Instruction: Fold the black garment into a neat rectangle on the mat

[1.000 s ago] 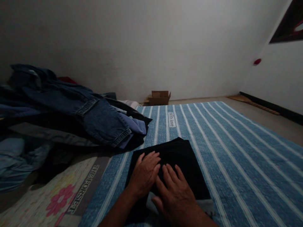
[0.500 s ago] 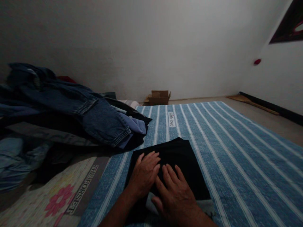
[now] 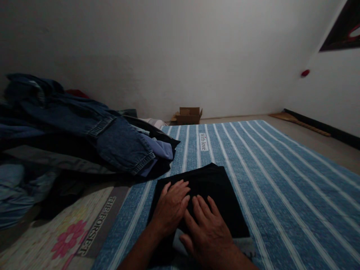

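A folded black garment [image 3: 219, 187] lies on the blue striped bed sheet [image 3: 270, 168], with a grey section [image 3: 244, 244] showing at its near edge. My left hand [image 3: 172, 206] rests flat on the left part of the black cloth, fingers stretched out. Just right of it, my right hand [image 3: 206, 228] presses down on the same garment with its fingers spread and its thumb over the grey part. Neither hand grips the cloth. My wrists and palms hide part of the near side.
On the left lies a heap of clothes with blue jeans [image 3: 112, 138] on top. A flowered cloth [image 3: 81, 221] lies below the heap. Beyond the bed's far edge, a cardboard box [image 3: 188, 116] stands by the wall [image 3: 197, 56].
Both hands stay in the same place on the black garment. The view has shifted very slightly; nothing else visibly differs.
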The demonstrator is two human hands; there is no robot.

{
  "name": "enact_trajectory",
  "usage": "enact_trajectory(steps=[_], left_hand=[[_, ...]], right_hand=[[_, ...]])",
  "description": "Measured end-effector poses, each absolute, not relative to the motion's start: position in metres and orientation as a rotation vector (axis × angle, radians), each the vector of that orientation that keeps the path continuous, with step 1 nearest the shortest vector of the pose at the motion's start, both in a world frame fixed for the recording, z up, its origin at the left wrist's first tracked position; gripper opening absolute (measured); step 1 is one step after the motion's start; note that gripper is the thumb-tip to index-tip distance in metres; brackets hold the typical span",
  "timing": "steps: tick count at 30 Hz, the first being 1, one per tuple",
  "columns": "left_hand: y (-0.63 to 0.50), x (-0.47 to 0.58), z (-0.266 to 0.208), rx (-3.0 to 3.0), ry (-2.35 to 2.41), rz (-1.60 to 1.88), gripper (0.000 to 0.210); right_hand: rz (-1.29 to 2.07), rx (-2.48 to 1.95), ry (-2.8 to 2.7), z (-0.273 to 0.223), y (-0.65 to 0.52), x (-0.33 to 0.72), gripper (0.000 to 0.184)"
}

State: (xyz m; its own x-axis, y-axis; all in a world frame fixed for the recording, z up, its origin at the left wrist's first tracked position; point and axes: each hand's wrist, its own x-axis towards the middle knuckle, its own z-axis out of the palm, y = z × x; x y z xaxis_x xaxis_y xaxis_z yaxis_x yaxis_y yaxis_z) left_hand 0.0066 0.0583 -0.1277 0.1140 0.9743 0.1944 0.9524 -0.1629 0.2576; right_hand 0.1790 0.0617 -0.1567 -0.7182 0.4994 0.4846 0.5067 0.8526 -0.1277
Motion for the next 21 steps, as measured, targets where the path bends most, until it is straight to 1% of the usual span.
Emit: enact_trajectory(steps=[21], left_hand=[[0.0581,0.0082,-0.1262,2.264,1.998,0.494,0.032]], right_hand=[[-0.054,-0.729,-2.449,-0.1621,0.0623,0.1774,0.057]])
